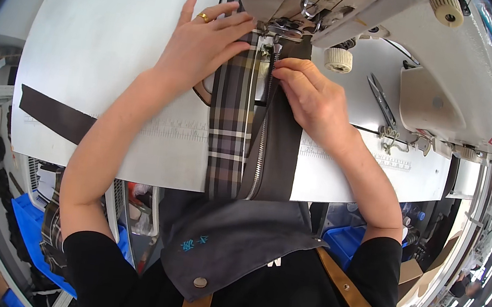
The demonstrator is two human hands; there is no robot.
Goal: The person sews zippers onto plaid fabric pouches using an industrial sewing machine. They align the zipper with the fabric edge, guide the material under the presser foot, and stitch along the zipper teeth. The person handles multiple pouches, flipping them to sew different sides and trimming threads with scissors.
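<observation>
A plaid fabric strip (227, 157) lies lengthwise under the sewing machine's presser foot (266, 47). Along its right side run a metal-toothed zipper (260, 149) and a plain dark fabric strip (282, 158). My left hand (207, 44), a ring on one finger, rests with fingers spread on the plaid, just left of the foot. On the other side, my right hand (314, 97) pinches the zipper's edge between thumb and fingers, close below the foot. The needle's tip is too small to make out.
The sewing machine (367, 15) overhangs the white table (120, 27) from above right. A slim metal tool like tweezers or thread snips (381, 99) lies right of my right hand. A dark fabric strip (57, 115) sits at left. Blue bins (342, 242) stand below the table.
</observation>
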